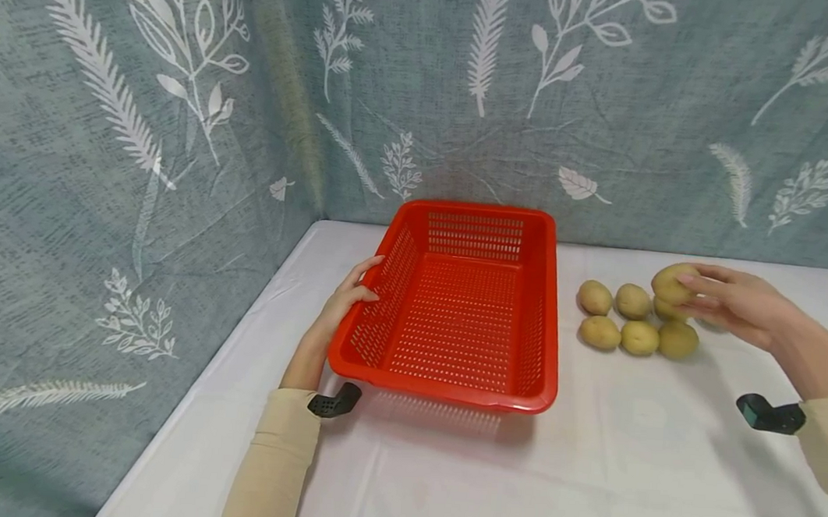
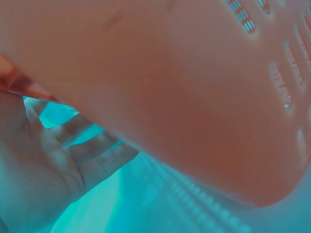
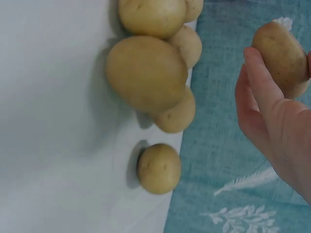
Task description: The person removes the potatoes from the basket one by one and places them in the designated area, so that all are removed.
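Observation:
A red plastic basket (image 1: 450, 381) with slotted walls stands on the white cloth, and no contents show inside it. My left hand (image 1: 341, 305) grips its left rim, the thumb over the edge. In the left wrist view, fingers (image 2: 104, 167) reach along the outer side of the basket (image 2: 160, 97). Off to the right, my right hand (image 1: 742, 303) pinches a potato (image 1: 674, 284) above the other potatoes. The right wrist view shows this held potato (image 3: 279, 56) between fingers and thumb, the thumb mostly out of frame.
Several potatoes (image 1: 639, 338) lie in two short rows to the right of the basket; one behind the right hand is partly hidden. A white cloth (image 1: 622, 449) covers the table. Patterned blue-green curtains (image 1: 420, 134) hang behind and at the left.

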{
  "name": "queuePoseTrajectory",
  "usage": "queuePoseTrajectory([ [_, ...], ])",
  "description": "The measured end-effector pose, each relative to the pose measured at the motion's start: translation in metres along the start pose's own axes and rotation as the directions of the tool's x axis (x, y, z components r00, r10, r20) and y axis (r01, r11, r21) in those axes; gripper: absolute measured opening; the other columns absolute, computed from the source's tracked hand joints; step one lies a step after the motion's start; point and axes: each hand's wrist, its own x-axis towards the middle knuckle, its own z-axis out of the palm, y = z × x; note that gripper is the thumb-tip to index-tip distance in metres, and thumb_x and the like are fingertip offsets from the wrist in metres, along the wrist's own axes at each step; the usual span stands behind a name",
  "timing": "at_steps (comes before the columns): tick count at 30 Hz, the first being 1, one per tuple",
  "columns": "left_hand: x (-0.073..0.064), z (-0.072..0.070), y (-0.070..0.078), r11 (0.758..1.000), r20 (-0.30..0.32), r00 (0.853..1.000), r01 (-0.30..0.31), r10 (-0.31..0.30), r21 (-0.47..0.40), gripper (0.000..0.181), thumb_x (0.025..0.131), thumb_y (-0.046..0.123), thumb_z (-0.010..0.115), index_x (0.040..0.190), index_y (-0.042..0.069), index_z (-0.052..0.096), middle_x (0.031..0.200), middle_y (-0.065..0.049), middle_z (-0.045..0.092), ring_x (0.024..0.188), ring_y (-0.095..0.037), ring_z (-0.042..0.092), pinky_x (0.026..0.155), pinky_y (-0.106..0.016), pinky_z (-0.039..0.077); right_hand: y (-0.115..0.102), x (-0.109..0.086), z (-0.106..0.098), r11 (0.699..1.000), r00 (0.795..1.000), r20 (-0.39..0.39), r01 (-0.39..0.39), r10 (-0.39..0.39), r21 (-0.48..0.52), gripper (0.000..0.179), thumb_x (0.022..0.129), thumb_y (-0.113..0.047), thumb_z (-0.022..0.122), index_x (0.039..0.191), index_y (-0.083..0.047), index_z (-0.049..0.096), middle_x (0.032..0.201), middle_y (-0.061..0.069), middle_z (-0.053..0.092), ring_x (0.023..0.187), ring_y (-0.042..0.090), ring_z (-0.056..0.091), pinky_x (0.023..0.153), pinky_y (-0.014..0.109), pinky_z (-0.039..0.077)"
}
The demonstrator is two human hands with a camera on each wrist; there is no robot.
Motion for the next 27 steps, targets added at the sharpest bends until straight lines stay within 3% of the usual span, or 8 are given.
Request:
queuePoseTrajectory([
  [3,-0.001,0.000,-0.001,1.000,-0.001,1.000,0.000,0.000,-0.009,0.065,0.088,0.001,0.036,0.150,0.017,0.025,0.135,-0.016,0.033,0.102,-0.025,0.047,0.076,-0.030,0.048,0.004,-0.004,-0.006,0.999,1.000,-0.020,-0.011,0.010,-0.051,0.086,0.098,-0.024,0.050,0.147,-0.002,-0.018,0.122,0.000,0.044,0.089,0.002,0.062,0.085,0.025,0.048],
  [5,-0.001,0.001,-0.001,1.000,-0.003,1.000,0.000,0.000,-0.010,0.065,0.088,0.001,0.037,0.150,0.017,0.025,0.137,-0.016,0.033,0.103,-0.026,0.047,0.077,-0.030,0.048,0.006,-0.007,-0.009,0.998,0.999,-0.036,-0.021,0.019,-0.056,0.086,0.098,-0.024,0.050,0.147,-0.003,-0.018,0.131,0.007,0.031,0.089,0.000,0.061,0.087,0.026,0.047],
  [9,-0.001,0.001,-0.001,1.000,-0.007,1.000,0.002,-0.002,-0.010,0.065,0.088,0.001,0.037,0.150,0.018,0.026,0.135,-0.015,0.034,0.103,-0.025,0.047,0.077,-0.030,0.048,0.011,-0.012,-0.016,0.997,0.996,-0.082,-0.026,0.021,-0.067,0.090,0.097,-0.024,0.052,0.146,-0.003,-0.020,0.138,0.016,0.020,0.086,-0.002,0.060,0.089,0.028,0.046],
  [13,0.000,-0.001,-0.002,1.000,0.000,1.000,-0.003,0.003,-0.008,0.065,0.088,0.002,0.037,0.150,0.017,0.026,0.134,-0.015,0.034,0.102,-0.024,0.047,0.077,-0.029,0.048,0.019,-0.016,-0.022,1.000,0.994,-0.110,-0.025,0.023,-0.014,0.094,0.095,-0.021,0.055,0.145,-0.003,-0.023,0.136,0.017,0.022,0.083,0.000,0.061,0.089,0.029,0.047],
  [20,0.001,-0.001,-0.001,1.000,0.006,1.000,-0.009,0.009,-0.013,0.065,0.088,0.000,0.036,0.150,0.015,0.024,0.133,-0.017,0.034,0.100,-0.024,0.047,0.076,-0.028,0.047,0.035,-0.024,-0.036,0.998,0.992,-0.125,-0.027,0.034,0.062,0.095,0.095,-0.018,0.056,0.144,-0.003,-0.023,0.127,0.008,0.029,0.082,0.002,0.062,0.085,0.027,0.049],
  [27,0.000,0.000,-0.001,1.000,0.004,1.000,-0.011,0.011,-0.019,0.065,0.088,0.000,0.036,0.150,0.016,0.025,0.131,-0.016,0.034,0.101,-0.024,0.047,0.076,-0.029,0.047,0.049,-0.027,-0.045,0.998,0.985,-0.163,-0.049,0.054,0.033,0.099,0.093,-0.021,0.059,0.143,0.000,-0.023,0.133,0.025,0.019,0.078,0.000,0.060,0.084,0.028,0.049],
])
